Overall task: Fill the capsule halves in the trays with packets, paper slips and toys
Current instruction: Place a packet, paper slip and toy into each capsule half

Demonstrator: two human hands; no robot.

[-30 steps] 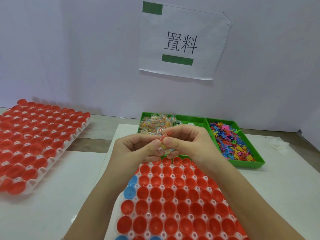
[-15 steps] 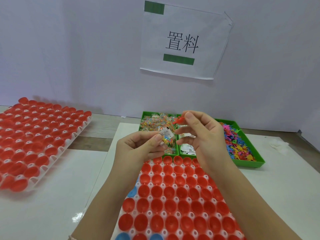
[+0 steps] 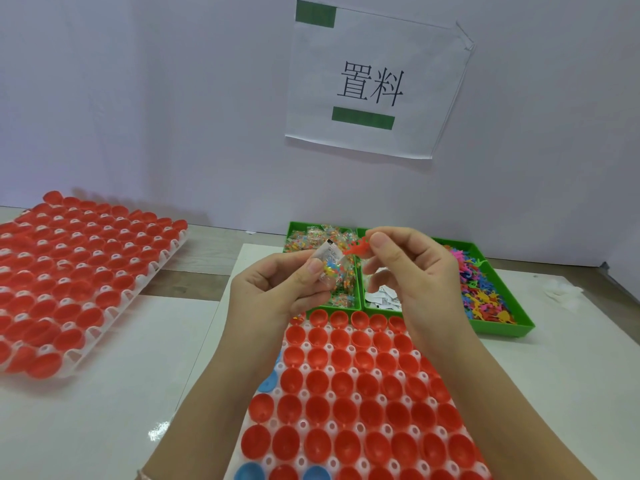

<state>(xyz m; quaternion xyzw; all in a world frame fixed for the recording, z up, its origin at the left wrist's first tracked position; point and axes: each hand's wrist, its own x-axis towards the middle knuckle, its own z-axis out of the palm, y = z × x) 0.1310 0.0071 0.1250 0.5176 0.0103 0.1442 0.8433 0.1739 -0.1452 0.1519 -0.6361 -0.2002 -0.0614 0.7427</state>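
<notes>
Above, sign (image 3: 375, 57) reads 置料; right hand (image 3: 415, 271) pinches toy (image 3: 356, 249), left hand (image 3: 273, 289) packet (image 3: 331, 273).

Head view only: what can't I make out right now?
All in the head view:
- Paper slips: mostly behind the right hand.
- Near tray: cut off by the bottom edge, partly under both forearms.
- Side tray: cut off by the left edge.
- Packet in the left hand: fingers cover part.
</notes>
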